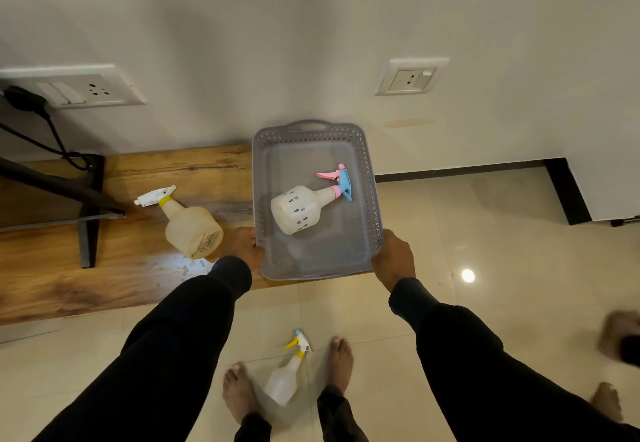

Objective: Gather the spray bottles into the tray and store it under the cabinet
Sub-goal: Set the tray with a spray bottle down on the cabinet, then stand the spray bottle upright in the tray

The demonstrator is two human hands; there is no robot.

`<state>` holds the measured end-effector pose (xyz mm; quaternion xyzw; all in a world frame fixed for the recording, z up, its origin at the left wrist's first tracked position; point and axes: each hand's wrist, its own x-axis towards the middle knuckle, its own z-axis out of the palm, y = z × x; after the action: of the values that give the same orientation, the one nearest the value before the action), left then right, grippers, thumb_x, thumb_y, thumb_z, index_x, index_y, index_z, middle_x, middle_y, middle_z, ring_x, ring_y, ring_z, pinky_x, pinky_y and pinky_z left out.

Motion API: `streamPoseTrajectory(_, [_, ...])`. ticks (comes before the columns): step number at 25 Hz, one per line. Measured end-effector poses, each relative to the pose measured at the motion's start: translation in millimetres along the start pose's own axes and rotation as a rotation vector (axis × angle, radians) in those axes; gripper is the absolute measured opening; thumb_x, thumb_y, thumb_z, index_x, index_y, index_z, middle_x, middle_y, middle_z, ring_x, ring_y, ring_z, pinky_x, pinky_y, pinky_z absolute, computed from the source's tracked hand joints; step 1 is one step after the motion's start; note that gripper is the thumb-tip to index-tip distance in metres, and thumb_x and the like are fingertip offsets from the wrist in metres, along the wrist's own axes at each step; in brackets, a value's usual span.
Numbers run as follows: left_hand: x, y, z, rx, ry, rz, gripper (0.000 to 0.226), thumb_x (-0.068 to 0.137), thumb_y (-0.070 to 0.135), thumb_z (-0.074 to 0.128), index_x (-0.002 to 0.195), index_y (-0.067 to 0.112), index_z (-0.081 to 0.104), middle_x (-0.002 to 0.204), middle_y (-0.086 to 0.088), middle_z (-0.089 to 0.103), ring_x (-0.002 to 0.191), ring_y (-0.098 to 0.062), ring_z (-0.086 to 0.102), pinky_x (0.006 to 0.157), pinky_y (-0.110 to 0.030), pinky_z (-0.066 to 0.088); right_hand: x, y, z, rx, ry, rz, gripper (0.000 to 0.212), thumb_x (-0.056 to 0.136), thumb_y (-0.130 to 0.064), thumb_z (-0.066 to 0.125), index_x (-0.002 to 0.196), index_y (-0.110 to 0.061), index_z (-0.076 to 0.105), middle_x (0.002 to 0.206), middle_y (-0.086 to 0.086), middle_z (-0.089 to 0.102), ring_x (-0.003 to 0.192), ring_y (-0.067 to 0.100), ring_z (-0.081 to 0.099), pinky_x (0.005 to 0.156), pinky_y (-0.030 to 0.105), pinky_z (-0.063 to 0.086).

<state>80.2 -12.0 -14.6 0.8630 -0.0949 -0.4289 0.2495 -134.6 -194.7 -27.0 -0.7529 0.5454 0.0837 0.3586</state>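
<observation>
I hold a grey perforated tray by its two near corners. My left hand grips the near left corner and my right hand grips the near right corner. Inside the tray lies a white spray bottle with a pink and blue trigger. A second bottle with a white trigger and yellow collar lies on its side on the wooden cabinet top, left of the tray. A third bottle with a yellow trigger lies on the floor between my bare feet.
A black metal stand and a black cable occupy the cabinet's left part. Two wall sockets sit on the white wall. Beige tiled floor spreads to the right. Another person's blurred feet show at the right edge.
</observation>
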Motion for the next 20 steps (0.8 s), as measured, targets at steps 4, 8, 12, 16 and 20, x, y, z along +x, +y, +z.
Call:
streamPoseTrajectory(4, [-9,2,4,-0.047,0.038,-0.007,0.036,0.091,0.018,0.066,0.125,0.009,0.059,0.127,-0.015,0.067,0.118,-0.037,0.062,0.098,-0.046,0.053,-9,-11,1,0.002,0.102,0.033,0.052,0.095,-0.015,0.061,0.143,-0.008,0.042,0.152,0.015,0.04,0.128,0.033,0.052,0.101,0.043,0.052])
streamPoseTrajectory(8, [-7,7,-9,0.038,0.333,0.151,0.07,0.089,0.041,0.066,0.149,0.019,0.037,0.152,-0.009,0.048,0.139,-0.033,0.045,0.111,-0.047,0.04,-15,-48,8,0.06,0.374,-0.284,0.051,0.097,-0.03,0.057,0.142,-0.01,0.042,0.15,0.013,0.039,0.133,0.028,0.044,0.107,0.041,0.046])
streamPoseTrajectory(12, [-2,21,-19,0.035,0.455,0.382,0.06,0.093,0.041,0.059,0.146,0.019,0.04,0.151,-0.009,0.046,0.14,-0.03,0.042,0.109,-0.038,0.035,-3,-96,29,0.311,0.176,-0.135,0.06,0.093,-0.056,0.055,0.135,-0.014,0.048,0.129,0.0,0.054,0.118,0.018,0.053,0.099,0.037,0.049])
streamPoseTrajectory(16, [6,36,-16,0.076,0.386,0.447,0.06,0.095,0.043,0.054,0.147,0.017,0.039,0.15,-0.01,0.047,0.139,-0.028,0.042,0.107,-0.038,0.036,15,-132,42,0.837,-0.102,0.307,0.075,0.077,-0.062,0.072,0.128,-0.01,0.054,0.115,0.006,0.071,0.1,0.021,0.068,0.087,0.037,0.057])
streamPoseTrajectory(20, [16,38,-11,0.104,0.333,0.46,0.063,0.096,0.046,0.051,0.151,0.02,0.034,0.155,-0.007,0.042,0.143,-0.026,0.039,0.109,-0.038,0.034,22,-141,55,0.946,-0.325,0.512,0.083,0.069,-0.055,0.081,0.133,-0.011,0.052,0.118,0.01,0.068,0.096,0.022,0.064,0.071,0.035,0.053])
